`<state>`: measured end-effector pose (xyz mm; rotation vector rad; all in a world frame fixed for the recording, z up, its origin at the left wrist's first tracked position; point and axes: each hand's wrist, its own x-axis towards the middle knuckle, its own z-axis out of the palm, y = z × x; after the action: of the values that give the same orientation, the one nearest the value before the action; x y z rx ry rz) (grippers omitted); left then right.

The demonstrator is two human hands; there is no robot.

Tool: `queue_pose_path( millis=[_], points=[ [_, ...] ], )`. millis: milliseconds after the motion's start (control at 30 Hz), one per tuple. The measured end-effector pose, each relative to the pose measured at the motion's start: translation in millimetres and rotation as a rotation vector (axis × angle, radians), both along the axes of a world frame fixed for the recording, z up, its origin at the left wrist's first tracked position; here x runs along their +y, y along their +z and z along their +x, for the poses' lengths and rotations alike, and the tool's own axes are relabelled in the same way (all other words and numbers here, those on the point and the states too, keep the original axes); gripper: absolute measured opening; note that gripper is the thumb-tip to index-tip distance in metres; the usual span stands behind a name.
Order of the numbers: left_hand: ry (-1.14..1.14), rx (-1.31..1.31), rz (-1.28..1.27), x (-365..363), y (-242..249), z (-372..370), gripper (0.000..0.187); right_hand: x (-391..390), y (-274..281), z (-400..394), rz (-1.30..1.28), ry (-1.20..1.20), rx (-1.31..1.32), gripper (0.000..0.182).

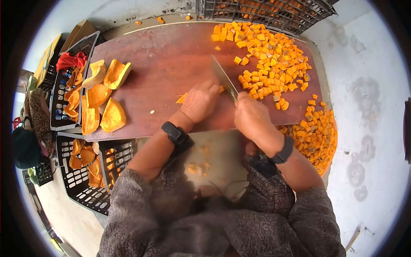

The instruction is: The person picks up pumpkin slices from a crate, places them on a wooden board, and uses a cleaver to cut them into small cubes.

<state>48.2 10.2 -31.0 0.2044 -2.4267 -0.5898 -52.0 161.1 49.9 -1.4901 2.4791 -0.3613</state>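
Note:
My right hand (253, 115) is closed around the handle of a knife (225, 78). Its broad blade points away from me and to the left, over the reddish-brown table (171, 55). Just left of the blade, my left hand (201, 102) is closed over a strip of orange pumpkin (182, 99), pressing it to the tabletop. Most of that strip is hidden under the fingers; a bit shows near the blade. Diced pumpkin (274, 60) is spread across the right side of the table. Larger pumpkin pieces (113, 115) lie at the left end.
A heap of pumpkin cubes (314, 137) fills an orange container at the right. Black crates (87, 195) with pumpkin pieces stand at the left. Another black crate (265, 15) is behind the table. A white wall (364, 107) bounds the right side. Another person (34, 124) is at far left.

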Motion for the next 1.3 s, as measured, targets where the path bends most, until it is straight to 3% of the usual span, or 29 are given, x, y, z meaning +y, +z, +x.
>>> queue_pose_path(
  millis=[100, 167, 433, 533, 833, 933, 1000, 1100, 1300],
  points=[
    [0.011, -0.151, 0.034, -1.9, -0.9, 3.0, 0.018, -14.1, -11.0, -6.4, 0.004, -0.135, -0.027, 0.012],
    [0.009, -0.122, 0.045, -1.9, -0.1, 5.3, 0.017, -10.2, -15.9, -16.6, -0.192, -0.139, -0.010, 0.014],
    [0.032, -0.135, 0.110, -1.1, -0.7, 5.1, 0.014, 16.5, 31.9, -1.5, 0.071, -0.161, -0.178, 0.018],
    [0.009, -0.028, 0.117, -0.4, -0.8, 5.2, 0.019, 14.5, 9.8, -8.7, -0.034, -0.050, -0.169, 0.019],
    [-0.026, -0.070, 0.112, -8.6, 15.9, 7.6, 0.014, -27.9, -6.2, -8.9, -0.143, -0.159, -0.038, 0.018],
    [0.016, -0.263, -0.010, -26.1, 28.6, 24.1, 0.017, -13.9, 6.3, -17.3, -0.234, -0.237, -0.051, 0.021],
    [0.110, -0.096, 0.075, -43.5, 32.2, 26.0, 0.018, -8.0, 7.1, -19.5, -0.218, -0.215, -0.053, 0.021],
    [0.265, -0.162, 0.226, -58.8, 37.7, 36.5, 0.017, -4.4, 15.0, -19.0, -0.135, -0.204, -0.080, 0.021],
    [0.164, -0.124, 0.307, -44.1, 36.4, 20.3, 0.021, 5.4, -2.2, -26.9, -0.172, -0.214, -0.077, 0.019]
  ],
)
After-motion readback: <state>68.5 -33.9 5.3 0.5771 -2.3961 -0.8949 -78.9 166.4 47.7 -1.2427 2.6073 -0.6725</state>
